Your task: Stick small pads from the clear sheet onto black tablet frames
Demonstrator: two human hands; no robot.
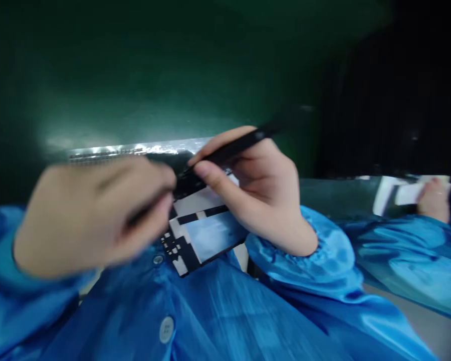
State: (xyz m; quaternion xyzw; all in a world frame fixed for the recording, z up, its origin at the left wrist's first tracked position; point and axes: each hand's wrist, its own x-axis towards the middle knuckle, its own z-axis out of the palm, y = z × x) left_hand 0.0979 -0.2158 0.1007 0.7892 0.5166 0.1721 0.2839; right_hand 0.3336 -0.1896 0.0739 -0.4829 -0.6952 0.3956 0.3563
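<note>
My right hand (263,190) is closed around a slim black tweezer-like tool (235,148), held slanting like a pen, its tip pointing left and down. Beneath the fingers is a flat black-and-silver device panel (216,235), tilted, with small pale patches along its left end. Its upper part is partly covered by my hands. My left hand (101,213), smeared by motion, has its fingers curled together at the panel's left side. A dark streak shows between those fingers, but what they grip cannot be made out.
A shiny transparent strip (150,148) with a row of small dark marks lies behind my hands on the dark green work surface (154,70). To the right, another person's hand (434,200) in a blue sleeve touches white pieces (408,194).
</note>
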